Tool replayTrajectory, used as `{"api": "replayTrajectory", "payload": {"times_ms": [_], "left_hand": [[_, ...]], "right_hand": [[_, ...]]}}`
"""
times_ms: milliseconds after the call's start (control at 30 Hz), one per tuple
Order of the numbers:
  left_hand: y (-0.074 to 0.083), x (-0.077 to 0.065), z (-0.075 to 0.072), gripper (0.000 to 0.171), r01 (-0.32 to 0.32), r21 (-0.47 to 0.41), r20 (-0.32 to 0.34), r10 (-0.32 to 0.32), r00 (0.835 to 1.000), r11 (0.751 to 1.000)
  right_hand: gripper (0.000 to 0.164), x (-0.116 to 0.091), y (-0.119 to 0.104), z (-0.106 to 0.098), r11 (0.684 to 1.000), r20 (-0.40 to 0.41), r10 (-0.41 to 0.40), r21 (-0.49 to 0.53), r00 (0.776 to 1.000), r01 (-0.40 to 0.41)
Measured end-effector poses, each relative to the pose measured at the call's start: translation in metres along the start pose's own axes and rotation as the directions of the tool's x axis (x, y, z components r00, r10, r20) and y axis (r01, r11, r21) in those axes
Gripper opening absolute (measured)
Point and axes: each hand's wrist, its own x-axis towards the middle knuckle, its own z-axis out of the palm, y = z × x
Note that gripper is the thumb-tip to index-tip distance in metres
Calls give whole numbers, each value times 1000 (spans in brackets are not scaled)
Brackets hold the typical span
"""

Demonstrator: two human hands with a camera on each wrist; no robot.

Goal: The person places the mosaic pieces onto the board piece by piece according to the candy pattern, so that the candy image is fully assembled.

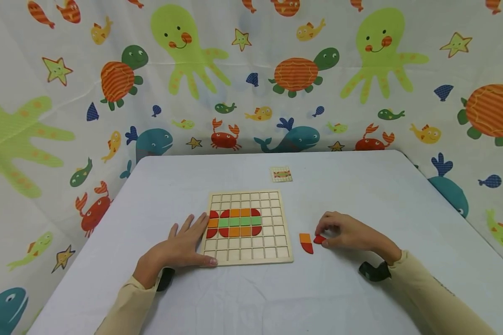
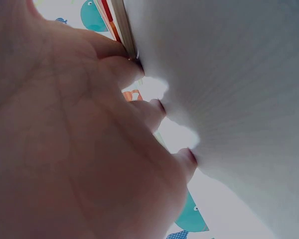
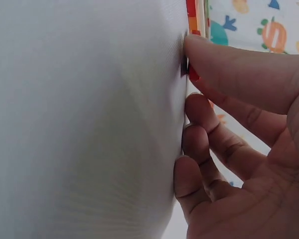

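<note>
A wooden grid board (image 1: pixel 274 242) lies on the table with red, orange and green flat pieces (image 1: pixel 240 221) set in its left and middle squares. My left hand (image 1: pixel 180 249) is spread flat at the board's left edge, fingertips and thumb touching it; the left wrist view shows the palm and the board's side (image 2: pixel 123 30). To the right of the board, my right hand (image 1: pixel 348 231) pinches a small red piece (image 1: pixel 318 239) between thumb and index finger, low at the table surface. Beside it lie a loose orange square (image 1: pixel 304 238) and a red quarter-round piece (image 1: pixel 308 249).
A small pattern card (image 1: pixel 281 175) with a similar coloured design lies behind the board. The table (image 1: pixel 243 302) has a white covering. A curtain (image 1: pixel 243 125) printed with sea animals hangs behind and beside it.
</note>
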Motion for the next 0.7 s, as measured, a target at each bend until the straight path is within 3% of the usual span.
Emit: {"api": "replayTrajectory", "payload": {"times_ms": [300,700], "left_hand": [[1,-1,-1,135,-3,-5,-3,3,1000,1000],[2,-1,0,134,-3,-14,-7,3,1000,1000]], "right_hand": [[20,1,1,-3,999,-13,31,32,999,-31],[20,6,5,-2,997,-94,67,53,993,-62]]}}
